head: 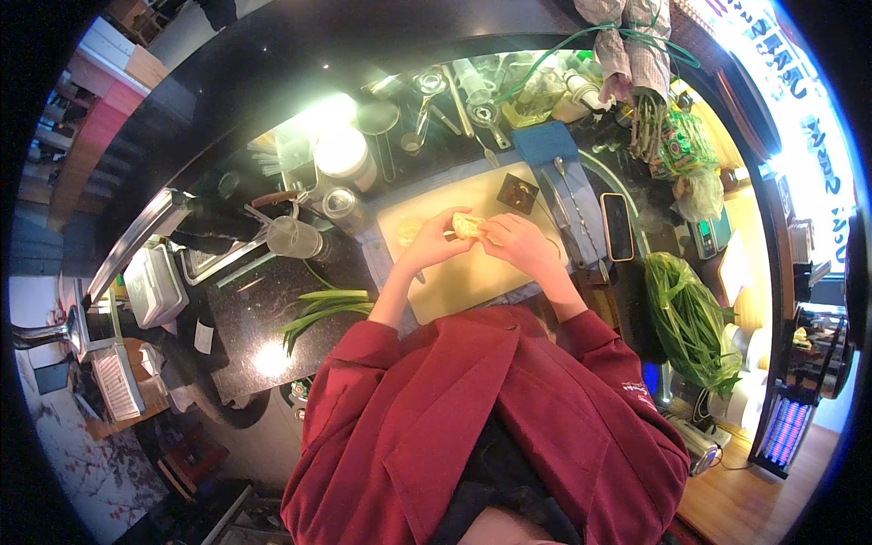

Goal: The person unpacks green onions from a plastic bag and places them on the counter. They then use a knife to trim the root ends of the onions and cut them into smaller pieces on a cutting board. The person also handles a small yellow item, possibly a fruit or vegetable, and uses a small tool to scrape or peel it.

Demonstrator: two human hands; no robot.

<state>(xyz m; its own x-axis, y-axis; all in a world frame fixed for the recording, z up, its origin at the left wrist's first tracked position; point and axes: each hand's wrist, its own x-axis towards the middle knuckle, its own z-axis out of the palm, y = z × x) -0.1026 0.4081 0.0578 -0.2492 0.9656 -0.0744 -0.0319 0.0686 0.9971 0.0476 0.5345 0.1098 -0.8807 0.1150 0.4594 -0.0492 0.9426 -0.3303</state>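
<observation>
Over a pale cutting board (449, 293), my left hand (434, 240) holds a piece of peeled citrus fruit (467, 225) between thumb and fingers. The fingers of my right hand (512, 240) grip the fruit's right side. Another piece of citrus (409, 231) rests on the board left of my left hand. Behind my right hand, a small dark square dish (518, 193) lies on the board. Part of a blade (419, 277) shows beside my left wrist, its rest hidden by the arm.
To the right, a twisted bar spoon (572, 191) lies on a blue cloth near a phone (616, 227). Long green leaves in a plastic bag (688, 320) lie farther right. Green leaves (327, 310) lie left of the board. A glass jar (340, 208) and strainers stand behind.
</observation>
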